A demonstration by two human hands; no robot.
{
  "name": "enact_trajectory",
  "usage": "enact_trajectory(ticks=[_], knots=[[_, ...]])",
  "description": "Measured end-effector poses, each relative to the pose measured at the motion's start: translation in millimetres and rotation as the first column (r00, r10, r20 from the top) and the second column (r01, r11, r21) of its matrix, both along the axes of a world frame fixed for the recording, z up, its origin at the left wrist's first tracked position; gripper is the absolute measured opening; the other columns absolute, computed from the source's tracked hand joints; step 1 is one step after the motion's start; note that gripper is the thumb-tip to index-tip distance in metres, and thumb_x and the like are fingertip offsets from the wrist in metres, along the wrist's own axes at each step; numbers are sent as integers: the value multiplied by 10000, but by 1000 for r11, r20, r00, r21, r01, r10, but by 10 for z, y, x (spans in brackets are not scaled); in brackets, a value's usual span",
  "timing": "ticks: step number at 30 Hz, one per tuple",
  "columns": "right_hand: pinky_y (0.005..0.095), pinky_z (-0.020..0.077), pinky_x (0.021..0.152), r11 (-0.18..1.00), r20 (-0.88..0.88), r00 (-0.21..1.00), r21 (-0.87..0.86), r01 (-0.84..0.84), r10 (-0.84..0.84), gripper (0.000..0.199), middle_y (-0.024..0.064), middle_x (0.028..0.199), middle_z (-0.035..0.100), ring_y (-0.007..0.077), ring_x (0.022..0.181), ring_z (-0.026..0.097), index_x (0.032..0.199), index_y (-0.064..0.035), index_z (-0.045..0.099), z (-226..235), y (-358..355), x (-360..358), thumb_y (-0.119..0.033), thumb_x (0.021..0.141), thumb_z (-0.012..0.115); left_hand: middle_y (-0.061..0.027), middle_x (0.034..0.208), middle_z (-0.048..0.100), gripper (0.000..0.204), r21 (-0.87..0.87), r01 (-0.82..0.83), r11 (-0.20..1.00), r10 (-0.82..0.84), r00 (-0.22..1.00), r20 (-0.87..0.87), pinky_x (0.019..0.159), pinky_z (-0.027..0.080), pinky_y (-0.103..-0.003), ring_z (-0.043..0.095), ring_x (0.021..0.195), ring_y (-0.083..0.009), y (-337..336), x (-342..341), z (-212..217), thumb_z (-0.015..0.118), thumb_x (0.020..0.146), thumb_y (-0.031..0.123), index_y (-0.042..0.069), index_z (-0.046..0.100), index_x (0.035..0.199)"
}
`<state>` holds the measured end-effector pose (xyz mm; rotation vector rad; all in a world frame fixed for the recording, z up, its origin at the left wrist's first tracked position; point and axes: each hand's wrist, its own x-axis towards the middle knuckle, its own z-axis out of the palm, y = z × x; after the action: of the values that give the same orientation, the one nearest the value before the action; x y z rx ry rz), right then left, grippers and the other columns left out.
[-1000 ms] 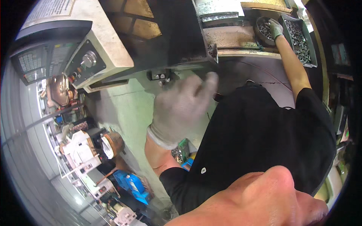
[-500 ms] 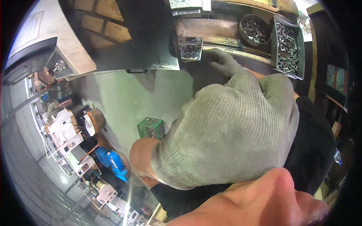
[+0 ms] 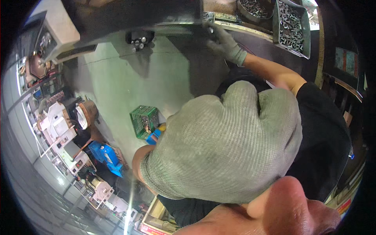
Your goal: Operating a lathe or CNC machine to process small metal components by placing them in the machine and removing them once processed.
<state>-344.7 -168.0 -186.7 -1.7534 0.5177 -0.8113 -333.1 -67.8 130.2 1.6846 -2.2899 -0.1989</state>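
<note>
My left hand, in a grey knitted glove, is raised close in front of me and fills the lower middle. Its back faces me, with the fingers curled away; whatever they hold, if anything, is hidden. Farther off, my right hand, gloved in the same grey, reaches out beside the front edge of a workbench ledge. A small shiny metal piece shows at its fingertips. To the right of that hand stand a rectangular metal tray and a round pan, both filled with small bolt-like metal parts.
A dark machine panel spans the far left. On the green floor stands a green plastic crate of parts, with a blue object beside it. Light-coloured machines and a blue item line the left.
The view has shifted, so the bench and trays sit higher. My left hand appears lower, uncovering my right forearm. More of the green crate shows, and the blue object beside it has come into view.
</note>
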Motion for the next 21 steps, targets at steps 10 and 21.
enact_trajectory(ticks=[10,21], knots=[[388,467,912,952,-154,940,-35,303,-305,689,209,1201,561,319,1080,585,1313,-23,436,72,140,-249,-297,758,738,-58,692,523,128,-66,-45,997,42,998,-57,433,472,-337,559,518,-203,1170,-310,142,648,701,166,73,651,789],[342,480,864,844,-124,850,-260,470,-512,474,111,1098,649,203,976,606,1211,-15,563,-371,-494,-1113,-220,805,695,-76,701,532,144,-190,27,981,-40,997,-66,448,479,-341,567,534,-208,2046,-689,373,646,689,165,56,642,782]])
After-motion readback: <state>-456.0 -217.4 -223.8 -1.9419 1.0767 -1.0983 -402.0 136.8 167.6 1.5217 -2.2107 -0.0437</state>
